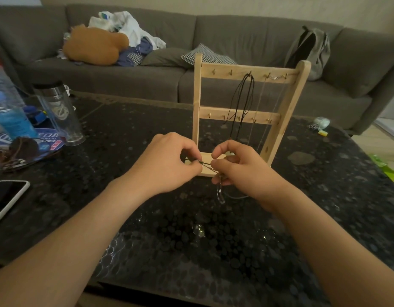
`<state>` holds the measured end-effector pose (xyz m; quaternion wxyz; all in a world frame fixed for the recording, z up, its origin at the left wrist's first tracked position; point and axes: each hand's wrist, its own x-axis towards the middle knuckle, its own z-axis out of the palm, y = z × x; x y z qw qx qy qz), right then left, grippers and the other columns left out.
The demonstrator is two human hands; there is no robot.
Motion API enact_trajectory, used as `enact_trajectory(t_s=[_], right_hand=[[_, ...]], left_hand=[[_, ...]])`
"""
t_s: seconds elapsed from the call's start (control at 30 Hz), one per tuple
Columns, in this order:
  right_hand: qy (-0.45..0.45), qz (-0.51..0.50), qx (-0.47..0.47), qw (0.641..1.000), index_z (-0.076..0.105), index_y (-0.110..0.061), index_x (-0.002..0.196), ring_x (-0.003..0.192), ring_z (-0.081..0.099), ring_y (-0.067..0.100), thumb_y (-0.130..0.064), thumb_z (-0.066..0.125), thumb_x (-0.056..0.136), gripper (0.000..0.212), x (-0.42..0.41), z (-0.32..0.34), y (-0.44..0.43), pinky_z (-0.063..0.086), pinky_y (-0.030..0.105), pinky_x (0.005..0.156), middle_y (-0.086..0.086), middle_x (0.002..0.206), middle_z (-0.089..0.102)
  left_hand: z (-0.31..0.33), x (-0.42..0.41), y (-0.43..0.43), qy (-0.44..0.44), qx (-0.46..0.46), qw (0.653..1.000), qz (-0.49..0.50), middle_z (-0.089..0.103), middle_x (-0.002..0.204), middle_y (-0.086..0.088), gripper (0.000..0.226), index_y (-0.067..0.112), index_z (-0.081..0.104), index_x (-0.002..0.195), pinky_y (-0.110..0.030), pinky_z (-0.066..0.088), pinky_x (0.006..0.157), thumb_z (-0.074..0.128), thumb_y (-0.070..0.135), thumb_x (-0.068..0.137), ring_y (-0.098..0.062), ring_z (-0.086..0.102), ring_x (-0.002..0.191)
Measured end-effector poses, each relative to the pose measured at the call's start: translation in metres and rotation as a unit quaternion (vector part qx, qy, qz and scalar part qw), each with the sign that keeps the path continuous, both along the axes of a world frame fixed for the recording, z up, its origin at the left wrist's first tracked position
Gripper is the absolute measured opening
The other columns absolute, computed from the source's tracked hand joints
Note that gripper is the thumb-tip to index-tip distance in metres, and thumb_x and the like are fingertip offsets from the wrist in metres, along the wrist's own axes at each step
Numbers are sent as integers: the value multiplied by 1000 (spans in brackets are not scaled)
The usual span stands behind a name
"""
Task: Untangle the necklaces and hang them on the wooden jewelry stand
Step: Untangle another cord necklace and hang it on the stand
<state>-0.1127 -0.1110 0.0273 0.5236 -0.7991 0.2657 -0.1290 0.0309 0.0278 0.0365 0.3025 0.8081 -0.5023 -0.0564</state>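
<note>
The wooden jewelry stand (251,73) stands upright on the dark table, just beyond my hands. A black cord necklace (240,100) hangs from a hook on its top bar, and a thin silver chain (278,77) is draped over two hooks to the right. My left hand (167,165) and my right hand (242,167) pinch a twisted dark cord (208,166) stretched between them, in front of the stand's base. A pale chain with a clear pendant (220,194) dangles below my right hand down to the table.
A phone (5,197) lies at the table's left edge. A clear tumbler (61,111), a blue bottle (12,116) and a plate with dark cords (25,149) crowd the left side. Small items (321,125) sit at the far right. A grey sofa (236,32) runs behind.
</note>
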Motion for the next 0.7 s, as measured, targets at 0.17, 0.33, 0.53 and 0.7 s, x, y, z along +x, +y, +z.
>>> enact_trajectory(t_s=[0.17,0.33,0.53,0.7], right_hand=[[5,7,-124,992,77,-26,92,53,58,2,-13,73,93,13,-5,1,1,49,18,56,8,78,74],[-6,-72,-229,971,80,-32,110,78,69,4,-13,72,95,25,-3,-3,1,56,17,69,-14,94,71],[34,-58,-312,948,74,-32,123,103,61,9,-18,69,98,29,-2,0,1,53,25,93,-12,102,66],[36,-74,-321,943,64,-43,117,115,56,18,-37,71,95,24,-1,-3,4,37,39,96,-15,107,63]], left_hand=[[0,2,0,28,-44,999,2,77,81,16,14,37,79,96,-22,53,72,80,23,92,13,66,70],[1,1,-2,22,-27,998,50,75,73,14,11,35,76,86,-14,50,67,85,29,89,4,71,72],[1,4,-2,9,-30,997,66,71,82,19,11,36,73,90,-13,48,67,81,30,94,0,69,71],[-3,3,-4,7,-42,998,46,68,85,16,6,32,70,102,-9,44,52,70,25,103,10,64,65]])
